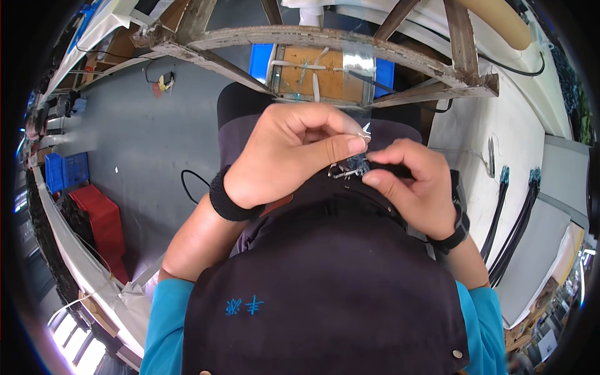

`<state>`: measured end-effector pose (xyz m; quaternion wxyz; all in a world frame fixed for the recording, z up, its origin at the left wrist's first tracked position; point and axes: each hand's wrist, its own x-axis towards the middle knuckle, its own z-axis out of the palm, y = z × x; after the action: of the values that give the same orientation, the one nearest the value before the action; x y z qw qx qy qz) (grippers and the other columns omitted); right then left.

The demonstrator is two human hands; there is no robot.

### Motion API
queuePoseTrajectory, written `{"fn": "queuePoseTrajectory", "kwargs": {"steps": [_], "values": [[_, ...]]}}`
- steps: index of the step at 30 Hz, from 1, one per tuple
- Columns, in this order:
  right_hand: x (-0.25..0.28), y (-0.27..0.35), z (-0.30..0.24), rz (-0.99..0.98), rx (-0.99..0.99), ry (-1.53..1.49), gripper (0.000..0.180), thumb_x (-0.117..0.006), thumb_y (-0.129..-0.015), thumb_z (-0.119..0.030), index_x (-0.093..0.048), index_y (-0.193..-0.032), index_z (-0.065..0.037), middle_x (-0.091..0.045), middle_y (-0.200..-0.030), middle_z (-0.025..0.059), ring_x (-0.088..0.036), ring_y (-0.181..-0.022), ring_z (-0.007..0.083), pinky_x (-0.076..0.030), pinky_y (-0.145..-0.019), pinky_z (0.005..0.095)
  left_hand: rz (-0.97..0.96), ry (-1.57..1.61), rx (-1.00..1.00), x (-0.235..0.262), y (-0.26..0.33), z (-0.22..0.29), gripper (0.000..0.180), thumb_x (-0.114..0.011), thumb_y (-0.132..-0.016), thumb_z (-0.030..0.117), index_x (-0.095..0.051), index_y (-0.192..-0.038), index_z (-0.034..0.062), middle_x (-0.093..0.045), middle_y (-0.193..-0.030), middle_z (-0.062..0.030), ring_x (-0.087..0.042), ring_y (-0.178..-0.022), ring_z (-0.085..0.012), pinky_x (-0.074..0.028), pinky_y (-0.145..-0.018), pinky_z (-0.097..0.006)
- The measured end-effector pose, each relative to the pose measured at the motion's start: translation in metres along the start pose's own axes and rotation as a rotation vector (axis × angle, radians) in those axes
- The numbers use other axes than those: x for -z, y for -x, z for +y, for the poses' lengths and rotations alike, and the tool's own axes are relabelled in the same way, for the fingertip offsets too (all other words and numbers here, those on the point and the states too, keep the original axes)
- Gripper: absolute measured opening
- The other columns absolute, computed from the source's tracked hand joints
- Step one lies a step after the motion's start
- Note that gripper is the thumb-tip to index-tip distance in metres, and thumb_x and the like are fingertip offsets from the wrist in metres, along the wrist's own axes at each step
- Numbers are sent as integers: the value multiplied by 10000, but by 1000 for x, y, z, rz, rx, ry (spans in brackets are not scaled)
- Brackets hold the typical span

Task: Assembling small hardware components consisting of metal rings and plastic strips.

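My left hand (306,144) is closed in a pinch in front of my apron. A small silver pointed piece (366,130) sticks out past its thumb and fingertip; its kind is too small to tell. Beside it, my right hand (415,181) has its thumb and forefinger closed about a small dark blue, glinting bundle (359,164). Silvery metal hardware (342,171), perhaps a clasp, hangs under the left fingers against the dark cloth. The fingers partly cover both small pieces. A dark apron (325,275) lies over my lap.
A worn wooden frame (325,40) crosses ahead, with a tray (300,75) holding white strips below. On the white table (462,137) at right lie a slim metal tool (491,156) and dark cords (515,225) with bluish ends. Left stand a red box (103,225) and blue crate (57,172).
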<state>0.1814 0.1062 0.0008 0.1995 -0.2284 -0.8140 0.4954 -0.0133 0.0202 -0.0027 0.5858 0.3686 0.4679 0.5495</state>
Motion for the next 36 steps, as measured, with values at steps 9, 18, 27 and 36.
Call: {"fn": "queuePoseTrajectory", "kwargs": {"steps": [9,18,27,36], "values": [[5,-13,-6,-26,-13,109,250,-623,-876,-184,-587,-704,-6,-531,-575,72,-480,-512,165,-377,-481,282,-47,-168,-82,1,8,6,117,-638,-827,-58,-639,-944,-45,-667,-920,-113,-640,-878,-160,-522,-818,-285],[-3,-1,-8,14,-143,-4,198,-662,-841,-207,-619,-904,-24,-602,-718,70,-595,-656,215,-453,-562,291,17,61,97,-6,8,-10,126,-637,-826,-63,-608,-940,-18,-661,-921,-101,-638,-846,-136,-531,-778,-257],[-3,9,-5,77,196,105,237,-750,-716,-69,-621,-907,-14,-569,-715,104,-560,-599,250,-445,-530,331,11,-3,151,-1,-9,8,150,-612,-900,130,-632,-951,-9,-670,-854,-84,-649,-792,-148,-521,-710,-258],[19,-21,-10,-306,-199,-114,259,-597,-881,-155,-546,-667,-19,-481,-536,25,-386,-460,107,-328,-457,257,-45,-140,-65,-1,4,6,125,-647,-827,-39,-639,-951,-44,-673,-914,-125,-655,-871,-182,-536,-798,-299]]}}
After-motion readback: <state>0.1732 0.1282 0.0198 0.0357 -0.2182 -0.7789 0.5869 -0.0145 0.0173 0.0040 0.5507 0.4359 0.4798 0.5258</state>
